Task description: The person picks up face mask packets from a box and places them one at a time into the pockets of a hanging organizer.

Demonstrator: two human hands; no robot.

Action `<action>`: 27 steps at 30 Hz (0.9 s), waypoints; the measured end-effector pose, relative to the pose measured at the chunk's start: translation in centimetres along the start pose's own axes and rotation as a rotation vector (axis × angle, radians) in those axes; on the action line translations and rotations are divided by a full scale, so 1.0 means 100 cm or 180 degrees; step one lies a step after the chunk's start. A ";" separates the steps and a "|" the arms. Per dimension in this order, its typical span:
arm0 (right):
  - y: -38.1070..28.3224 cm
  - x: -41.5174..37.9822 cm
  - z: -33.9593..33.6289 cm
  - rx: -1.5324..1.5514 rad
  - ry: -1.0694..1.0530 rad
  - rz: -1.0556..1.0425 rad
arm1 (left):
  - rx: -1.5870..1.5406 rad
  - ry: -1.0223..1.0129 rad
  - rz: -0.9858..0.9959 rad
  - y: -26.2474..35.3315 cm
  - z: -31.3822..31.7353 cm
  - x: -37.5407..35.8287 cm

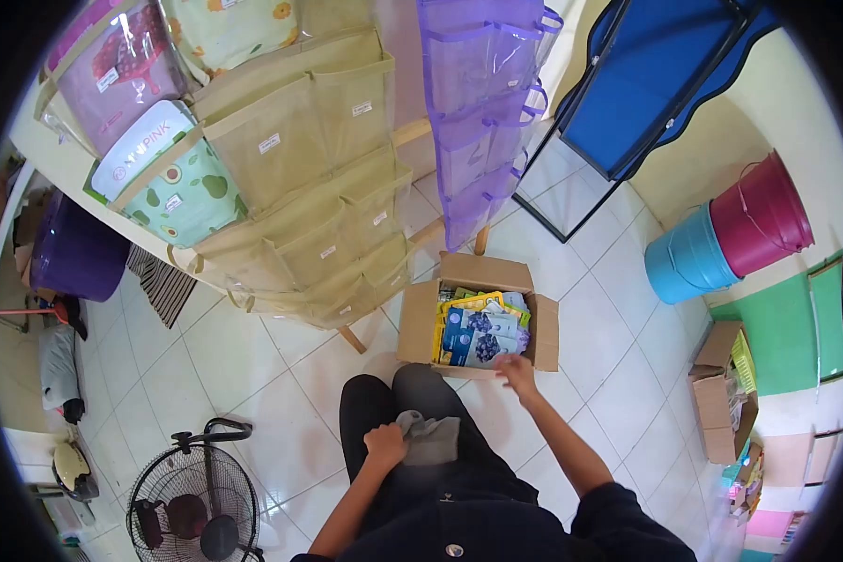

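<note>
My left hand (385,444) is closed around a grey cloth (429,438) that lies over my lap. My right hand (512,371) reaches to the near edge of an open cardboard box (483,273) on the floor, its fingers apart and holding nothing. Inside the box are several flat packets, among them blue and white packets (480,335) printed with grapes, with yellow ones (479,302) behind. Before me hangs a beige pocket organizer (290,178); its upper left pockets hold a green avocado-print pack (180,183) and a pink pack (122,75).
A purple organizer (478,122) hangs beside the beige one. To the right stand a blue folding frame (656,84), a blue bucket (691,258), a maroon bucket (763,211) and another cardboard box (717,403). A black fan (195,506) is at lower left, a purple tub (80,248) farther up.
</note>
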State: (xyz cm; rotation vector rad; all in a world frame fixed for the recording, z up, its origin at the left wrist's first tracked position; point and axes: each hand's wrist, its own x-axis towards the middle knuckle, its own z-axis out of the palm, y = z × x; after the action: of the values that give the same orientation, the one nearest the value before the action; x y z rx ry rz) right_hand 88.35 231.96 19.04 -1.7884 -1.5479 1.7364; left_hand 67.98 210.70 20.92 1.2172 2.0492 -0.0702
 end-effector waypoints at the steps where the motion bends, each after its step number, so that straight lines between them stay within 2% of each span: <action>1: 0.019 0.030 0.001 -0.0543 0.0487 -0.0522 | 0.0316 0.0035 -0.0064 -0.005 0.009 0.002; 2: 0.035 0.053 0.001 -0.1085 0.0972 -0.1039 | 0.0072 -0.0334 -0.0404 0.009 -0.007 -0.002; 3: 0.030 0.056 0.004 -0.1070 0.0974 -0.1030 | 0.0088 -0.0339 -0.0405 0.013 -0.007 -0.003; 5: 0.018 0.060 0.010 -0.2888 0.1300 -0.0896 | 0.0436 0.0423 -0.0068 0.014 -0.002 -0.007; 6: 0.012 0.059 0.010 -0.3215 0.0897 -0.0839 | 0.0435 0.0423 -0.0081 0.011 0.000 -0.005; 8: 0.019 0.064 0.017 -0.3530 0.0914 -0.0932 | 0.0217 0.0831 0.0742 0.002 0.004 -0.001; 9: 0.024 0.067 0.022 -0.3844 0.0950 -0.1042 | 0.0216 0.0857 0.0699 0.000 0.004 -0.004; 11: 0.034 0.073 0.029 -0.3840 0.1276 -0.1376 | -0.0583 0.0551 0.1280 0.002 -0.011 -0.003; 13: 0.024 0.079 0.030 -0.4003 0.0800 -0.1202 | -0.0385 0.0257 0.1504 0.002 -0.012 -0.005; 14: 0.024 0.082 0.031 -0.4207 0.0519 -0.1271 | -0.0391 0.0377 0.1432 0.001 -0.006 -0.001; 15: 0.026 0.086 0.032 -0.4166 0.0255 -0.1399 | -0.0262 0.0147 0.1444 -0.001 0.001 0.003; 16: 0.028 0.097 0.032 -0.3719 -0.0152 -0.1047 | -0.0128 -0.0094 0.1464 -0.003 0.003 0.007; 17: 0.017 0.094 0.031 -0.3787 -0.0270 -0.1135 | -0.0120 -0.0002 0.1427 -0.010 -0.002 0.010; 19: -0.002 0.089 0.030 -0.3624 -0.0104 -0.1062 | -0.0731 0.1105 0.1224 -0.036 -0.017 0.012; 21: -0.016 0.083 0.022 -0.3021 0.0370 -0.1484 | -0.1053 0.1961 -0.0014 -0.082 -0.020 0.027; 23: -0.032 0.085 0.013 -0.2390 0.0408 -0.1804 | -0.1084 0.2639 -0.0826 -0.134 -0.001 0.037; 24: -0.053 0.079 0.011 -0.2085 0.0347 -0.1799 | -0.1070 0.2719 -0.0828 -0.156 0.012 0.040; 25: -0.075 0.071 0.014 -0.1317 0.0202 -0.1993 | -0.0898 0.2358 -0.1105 -0.175 0.029 0.043; 27: -0.123 0.052 0.015 -0.0147 -0.0224 -0.1943 | -0.0706 0.1620 -0.1553 -0.188 0.056 0.050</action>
State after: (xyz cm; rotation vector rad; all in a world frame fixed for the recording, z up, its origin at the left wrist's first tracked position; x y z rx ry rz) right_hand 79.52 240.41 24.57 -1.0983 -1.9099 1.4720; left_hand 55.16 201.86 8.02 0.6143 2.6760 0.2552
